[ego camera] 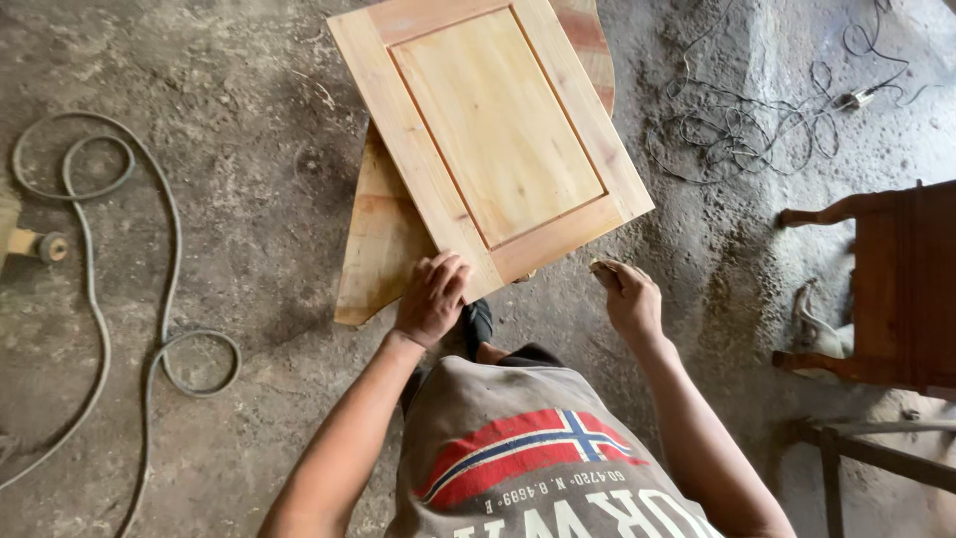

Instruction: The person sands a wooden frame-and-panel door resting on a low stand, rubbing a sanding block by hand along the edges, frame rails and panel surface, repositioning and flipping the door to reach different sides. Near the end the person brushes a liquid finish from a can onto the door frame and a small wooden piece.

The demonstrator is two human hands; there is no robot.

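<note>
A pale wooden cabinet door (498, 130) with a raised frame and recessed centre panel lies tilted on top of a round wooden board (383, 239). My left hand (431, 297) rests with curled fingers on the door's near corner, steadying it. My right hand (629, 297) hovers just off the door's near right edge, pinching a small folded piece of sandpaper (601, 269) between thumb and fingers.
Dusty concrete floor all around. A grey hose (95, 299) loops on the left. Tangled thin cable with a plug (757, 125) lies at upper right. A dark brown wooden chair (896, 289) stands on the right, with a metal frame (866, 448) below it.
</note>
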